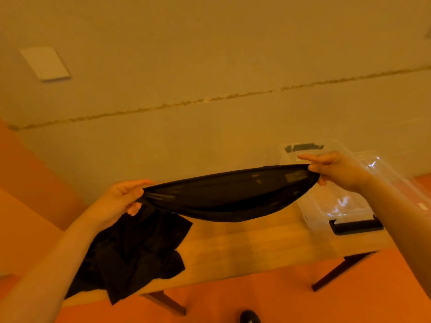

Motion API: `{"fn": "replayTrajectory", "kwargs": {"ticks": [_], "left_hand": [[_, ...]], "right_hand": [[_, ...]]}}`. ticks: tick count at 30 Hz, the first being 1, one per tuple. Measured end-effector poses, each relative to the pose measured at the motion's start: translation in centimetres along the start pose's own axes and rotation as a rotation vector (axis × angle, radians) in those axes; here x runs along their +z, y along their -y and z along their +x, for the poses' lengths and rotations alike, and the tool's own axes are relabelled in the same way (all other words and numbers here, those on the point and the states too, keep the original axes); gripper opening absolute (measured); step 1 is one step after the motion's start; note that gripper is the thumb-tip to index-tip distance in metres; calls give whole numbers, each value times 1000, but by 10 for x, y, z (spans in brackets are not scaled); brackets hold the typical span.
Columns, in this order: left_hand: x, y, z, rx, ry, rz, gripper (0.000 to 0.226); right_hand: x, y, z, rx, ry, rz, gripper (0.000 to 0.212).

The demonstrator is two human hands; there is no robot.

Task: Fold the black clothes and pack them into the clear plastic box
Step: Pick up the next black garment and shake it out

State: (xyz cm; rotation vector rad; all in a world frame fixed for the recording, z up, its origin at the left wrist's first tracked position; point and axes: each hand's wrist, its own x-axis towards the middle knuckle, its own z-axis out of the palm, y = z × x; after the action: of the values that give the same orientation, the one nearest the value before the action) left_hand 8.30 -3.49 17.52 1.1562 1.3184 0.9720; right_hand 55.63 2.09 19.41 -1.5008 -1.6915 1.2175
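Each hand pinches one end of a single black garment (231,197) and holds it stretched in the air. The left hand (121,199) has thumb and fingers closed on the bunched left end; the right hand (335,171) pinches the right end, with its forefinger pointing straight out above the cloth. Neither hand has anything else in it.

Between the two pinches the garment hangs as one shallow sagging band. Its long axis runs hand to hand, tilted, the right end higher than the left. Which kind of garment it is cannot be told, since it is gathered at both ends.

Taking the wooden table (256,248) as the landmark: the held garment hangs above its top, clear of it and not touching. On the table's left end, under and just below the left hand, lies a crumpled heap of black clothes (130,257), part of it drooping over the near edge. On the table's right end stands the clear plastic box (335,203), open — the right hand is directly in front of it, so that hand is much the nearer to the box, and the garment trails away from the box to the left.

By count: two hands, one garment held, one heap whose separate pieces cannot be counted, one box, one table. Nothing dark shows inside the box, so I judge packing has yet to start; the held piece probably needs laying flat on the bare middle of the table before any fold.
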Motion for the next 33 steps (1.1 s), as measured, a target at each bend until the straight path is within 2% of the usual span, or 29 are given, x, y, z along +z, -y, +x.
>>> {"fn": "replayTrajectory", "kwargs": {"ticks": [2, 3, 4, 5, 6, 7, 8, 11, 13, 15, 18, 19, 23, 26, 29, 31, 33], "left_hand": [[-4, -8, 0, -46, 57, -127, 30], [-6, -12, 1, -67, 64, -45, 14], [-9, -16, 3, -75, 80, 127, 14], [-13, -18, 6, -87, 110, 409, 32], [-14, -24, 8, -98, 159, 662, 34], [-15, -29, 9, -110, 203, 830, 30], [-16, -34, 10, -104, 231, 943, 25], [-22, -43, 14, -98, 309, 1089, 13], [-26, -46, 19, -94, 341, 1163, 22], [-25, -49, 19, -39, 306, 1208, 21], [-24, -49, 23, 149, 146, 1109, 11], [-26, -50, 25, 184, 89, 1057, 11], [-36, -57, 39, 207, -70, 909, 16], [-36, -69, 49, 163, -192, 553, 15], [-41, -82, 61, 138, -248, 226, 38], [-42, -90, 65, 139, -279, 240, 37], [-41, -101, 65, 182, -308, 416, 18]], "right_hand": [[-7, -1, 2, 34, -3, 57, 57], [-10, -2, 4, 57, -8, 28, 52], [-10, 5, 3, 81, 12, -59, 28], [-9, 13, 2, 92, 57, -117, 5], [-14, 11, 7, 86, 89, -205, 27], [-16, 13, 10, 94, 126, -303, 35], [-15, 16, 12, 104, 172, -352, 33], [-13, 29, 13, 115, 257, -483, 21], [-13, 32, 18, 104, 268, -581, 26], [-10, 34, 23, 87, 274, -664, 27], [-9, 38, 30, 55, 272, -709, 18], [-12, 37, 34, 33, 261, -706, 20], [-29, 46, 49, -42, 211, -676, 26], [-29, 57, 56, -85, 251, -735, 17], [-29, 62, 65, -139, 255, -777, 20], [-37, 69, 73, -168, 173, -677, 23], [-49, 75, 83, -182, 67, -546, 21]]}}
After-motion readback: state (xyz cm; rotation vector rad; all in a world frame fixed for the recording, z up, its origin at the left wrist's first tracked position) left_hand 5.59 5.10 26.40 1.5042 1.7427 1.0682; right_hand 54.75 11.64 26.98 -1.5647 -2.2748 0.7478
